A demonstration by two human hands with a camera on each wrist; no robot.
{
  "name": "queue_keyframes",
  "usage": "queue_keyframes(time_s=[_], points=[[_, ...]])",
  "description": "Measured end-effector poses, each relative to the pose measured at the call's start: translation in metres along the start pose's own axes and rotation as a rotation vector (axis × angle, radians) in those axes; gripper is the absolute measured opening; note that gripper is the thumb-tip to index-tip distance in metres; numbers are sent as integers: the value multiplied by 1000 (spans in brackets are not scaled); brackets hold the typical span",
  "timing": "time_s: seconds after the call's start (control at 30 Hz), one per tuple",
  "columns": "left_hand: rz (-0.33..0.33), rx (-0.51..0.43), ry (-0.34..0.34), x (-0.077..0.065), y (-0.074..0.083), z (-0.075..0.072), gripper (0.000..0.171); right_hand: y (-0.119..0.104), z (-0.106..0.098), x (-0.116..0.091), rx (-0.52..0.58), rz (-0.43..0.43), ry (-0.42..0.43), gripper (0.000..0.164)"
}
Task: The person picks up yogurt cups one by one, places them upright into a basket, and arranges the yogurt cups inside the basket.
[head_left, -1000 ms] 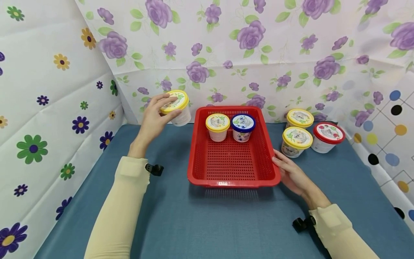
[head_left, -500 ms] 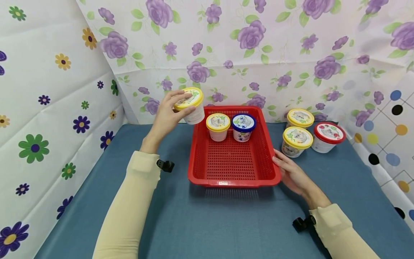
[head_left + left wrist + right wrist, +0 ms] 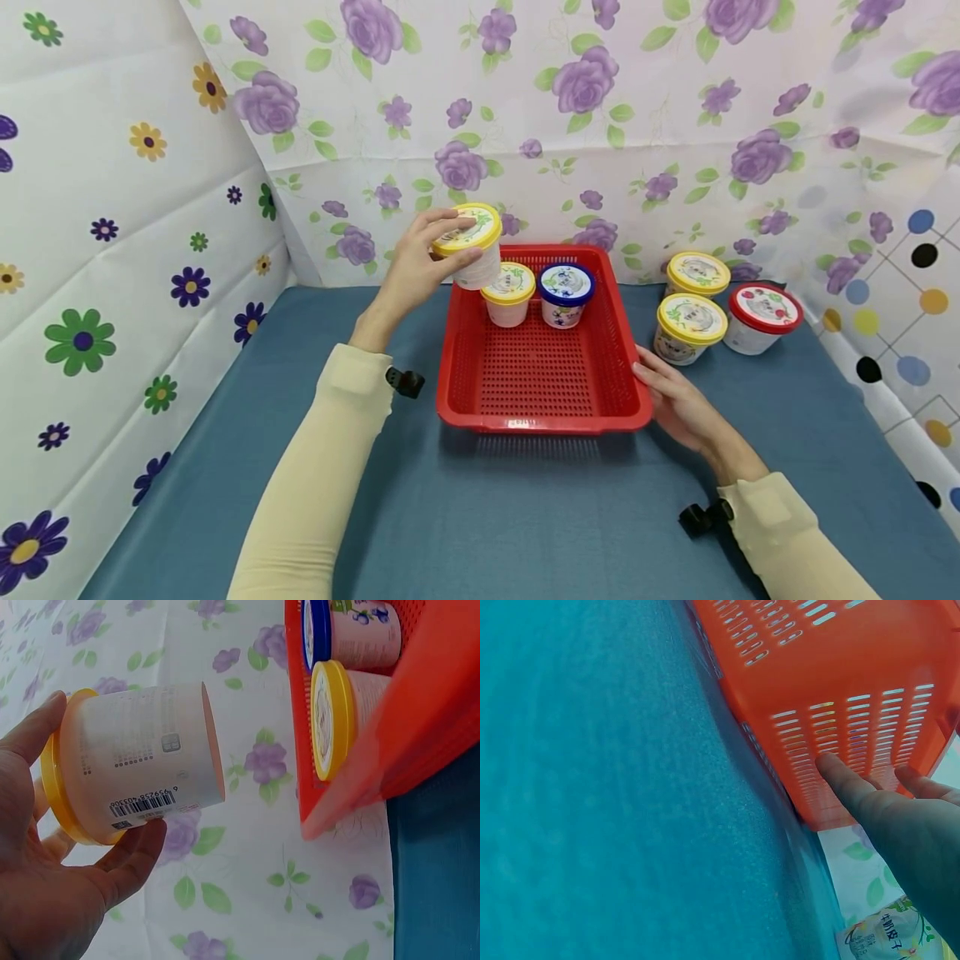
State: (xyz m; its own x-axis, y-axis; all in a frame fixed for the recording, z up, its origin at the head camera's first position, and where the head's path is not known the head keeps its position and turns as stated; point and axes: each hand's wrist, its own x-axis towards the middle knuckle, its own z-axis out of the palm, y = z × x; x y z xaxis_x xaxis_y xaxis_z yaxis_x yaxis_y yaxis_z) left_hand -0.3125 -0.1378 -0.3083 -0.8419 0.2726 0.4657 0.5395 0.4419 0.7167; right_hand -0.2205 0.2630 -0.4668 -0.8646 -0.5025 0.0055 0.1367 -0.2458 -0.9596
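Observation:
My left hand [image 3: 420, 254] grips a paper-like tub with a yellow lid [image 3: 468, 229] by its lid, fingers over the top and thumb at the near side. The tub hangs tilted above the back left corner of a red plastic basket [image 3: 540, 423]. In the left wrist view its pale side [image 3: 142, 750] shows a barcode. Inside the basket stand a yellow-lidded tub [image 3: 507, 312] and a blue-lidded tub [image 3: 567, 285]. My right hand [image 3: 678, 404] holds the basket's right rim, with fingers against the slotted outer wall [image 3: 855, 705] in the right wrist view.
Right of the basket stand two yellow-lidded tubs [image 3: 692, 318] and a red-lidded tub [image 3: 763, 308]. A blue cloth [image 3: 480, 525] covers the table. Floral sheets [image 3: 525, 100] rise behind and to the sides.
My left hand has carried the yellow-lidded tub rightward, from beside the basket to over its back left corner. The right hand and the basket stay in place.

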Motion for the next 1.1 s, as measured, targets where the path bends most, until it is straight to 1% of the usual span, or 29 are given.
queue_keyframes(time_s=[0.23, 0.53, 0.77, 1.1], points=[[21, -37, -17, 3, 6, 12, 46, -2, 0, 0, -3, 1, -1, 56], [15, -63, -32, 7, 7, 27, 46, -1, 1, -1, -2, -16, -15, 56], [29, -64, -51, 9, 10, 39, 47, -1, 1, -1, 2, -12, -11, 56], [31, -66, -98, 14, 12, 54, 47, -1, 1, -1, -11, -12, 1, 57]])
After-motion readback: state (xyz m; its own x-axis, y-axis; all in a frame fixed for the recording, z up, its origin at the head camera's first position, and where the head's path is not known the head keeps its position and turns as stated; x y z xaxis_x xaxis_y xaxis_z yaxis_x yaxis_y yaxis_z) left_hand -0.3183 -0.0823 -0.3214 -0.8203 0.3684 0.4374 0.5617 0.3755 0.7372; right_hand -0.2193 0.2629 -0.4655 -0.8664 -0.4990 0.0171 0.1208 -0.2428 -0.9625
